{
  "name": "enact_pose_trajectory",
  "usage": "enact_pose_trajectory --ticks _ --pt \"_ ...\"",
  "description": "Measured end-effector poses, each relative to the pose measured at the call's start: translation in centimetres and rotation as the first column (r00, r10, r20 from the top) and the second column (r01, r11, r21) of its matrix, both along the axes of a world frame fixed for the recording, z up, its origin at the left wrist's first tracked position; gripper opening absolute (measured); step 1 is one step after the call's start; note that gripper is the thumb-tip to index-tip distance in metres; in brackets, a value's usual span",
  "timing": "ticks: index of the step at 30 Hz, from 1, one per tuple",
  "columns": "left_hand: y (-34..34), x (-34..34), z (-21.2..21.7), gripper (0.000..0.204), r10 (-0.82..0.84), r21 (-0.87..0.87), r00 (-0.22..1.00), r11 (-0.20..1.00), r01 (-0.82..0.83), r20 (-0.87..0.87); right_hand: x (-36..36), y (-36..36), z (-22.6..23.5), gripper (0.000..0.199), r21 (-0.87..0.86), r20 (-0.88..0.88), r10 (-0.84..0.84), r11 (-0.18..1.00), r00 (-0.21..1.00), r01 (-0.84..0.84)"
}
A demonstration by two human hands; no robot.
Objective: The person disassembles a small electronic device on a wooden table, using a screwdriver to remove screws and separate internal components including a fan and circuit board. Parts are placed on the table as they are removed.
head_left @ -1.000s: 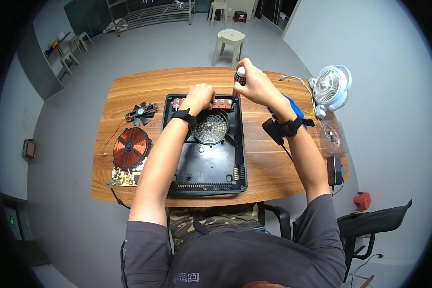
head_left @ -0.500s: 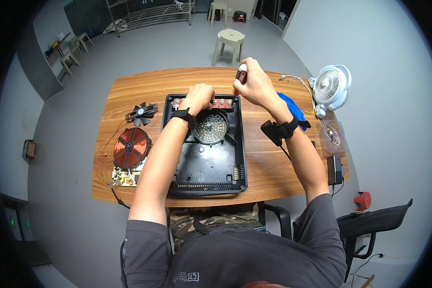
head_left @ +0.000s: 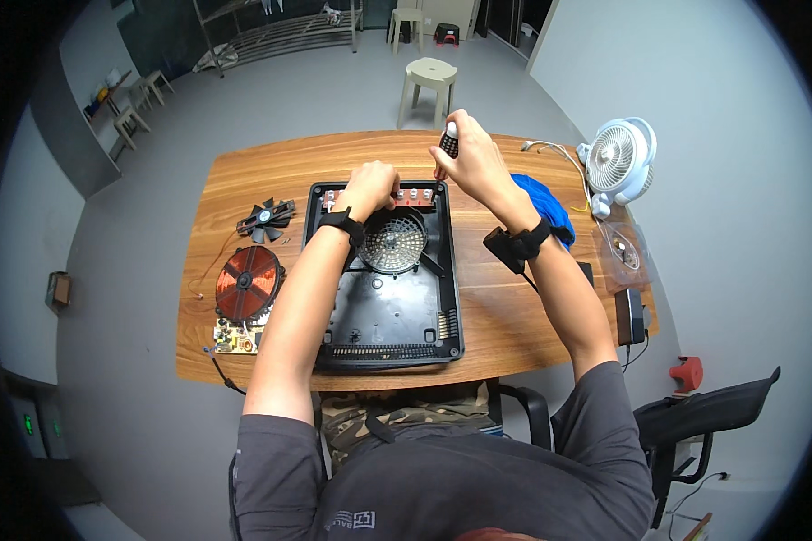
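Observation:
A black plastic housing (head_left: 383, 311), shaped like an induction cooker's lower shell, lies open on the table in front of me. Along its far edge runs a reddish circuit strip (head_left: 415, 197) with several pale buttons. My left hand (head_left: 373, 187) is closed at this strip, its fingertips mostly hidden behind the knuckles. My right hand (head_left: 475, 158) grips an upright screwdriver (head_left: 448, 142) with a dark and red handle and a white end. Its lower end points at the housing's far right corner; whether the tip touches a screw is too small to tell.
Left of the housing lie a small black fan (head_left: 266, 219), a copper coil (head_left: 249, 283) and a circuit board (head_left: 233, 335) with wires. To the right are a blue cloth (head_left: 543, 206), a white desk fan (head_left: 615, 158), a clear plastic box (head_left: 621, 261) and a black power adapter (head_left: 632, 316).
The screwdriver has turned in my right hand, so a dark textured side shows where red did. The hand has shifted slightly left. My left hand stays at the strip.

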State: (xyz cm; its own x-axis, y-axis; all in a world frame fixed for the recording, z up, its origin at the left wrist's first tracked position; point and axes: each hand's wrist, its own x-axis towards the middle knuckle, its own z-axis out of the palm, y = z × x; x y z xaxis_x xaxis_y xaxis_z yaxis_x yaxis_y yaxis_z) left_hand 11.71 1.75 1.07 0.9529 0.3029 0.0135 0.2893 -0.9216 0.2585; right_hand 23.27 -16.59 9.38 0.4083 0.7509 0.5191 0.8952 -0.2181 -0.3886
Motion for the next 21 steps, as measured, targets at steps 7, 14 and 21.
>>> enact_pose_trajectory --ticks 7,14,21 --pt "0.3 0.0 0.1 0.038 -0.035 0.001 0.999 0.999 0.035 -0.015 -1.4 -0.5 0.8 0.050 -0.048 -0.036 -0.036 0.998 0.999 0.034" --pt "-0.1 -0.3 1.2 0.038 -0.102 -0.027 0.992 0.995 0.101 -0.073 0.1 -0.2 -0.5 0.043 0.083 -0.079 0.025 0.996 0.997 -0.018" --pt "-0.9 -0.6 2.2 0.034 -0.094 -0.031 0.995 0.995 0.095 0.015 0.3 -0.5 0.3 0.042 0.149 -0.126 0.040 0.989 0.991 -0.021"
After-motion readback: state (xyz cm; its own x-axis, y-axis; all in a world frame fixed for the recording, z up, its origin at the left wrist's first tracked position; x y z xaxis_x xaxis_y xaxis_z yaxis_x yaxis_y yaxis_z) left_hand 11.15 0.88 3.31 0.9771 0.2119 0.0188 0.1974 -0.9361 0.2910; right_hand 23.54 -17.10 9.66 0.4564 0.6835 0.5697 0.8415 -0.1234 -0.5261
